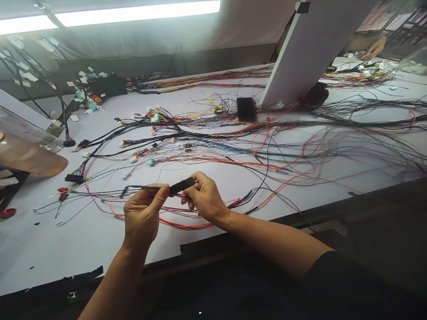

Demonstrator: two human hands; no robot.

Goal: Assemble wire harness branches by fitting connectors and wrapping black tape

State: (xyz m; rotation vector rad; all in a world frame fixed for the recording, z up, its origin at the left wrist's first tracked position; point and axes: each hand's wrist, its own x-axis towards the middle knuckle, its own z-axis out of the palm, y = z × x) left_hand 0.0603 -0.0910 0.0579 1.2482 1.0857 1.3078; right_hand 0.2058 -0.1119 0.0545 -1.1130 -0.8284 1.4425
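A short strip of black tape spans the gap between my two hands above the table's front part. My left hand is closed, thumb and fingers pinching thin black wires at the strip's left end. The wires' bent tip sticks out to the left of my fingers. My right hand is closed on the strip's right end, its fingers curled. Whether it also grips the wires is hidden. Red and orange wires lie on the table just below both hands.
Long wire bundles with connectors run across the white table. A black connector lies at left. A black box-like object stands near a slanted white panel. Another person's hand is at the far right; an arm is at left.
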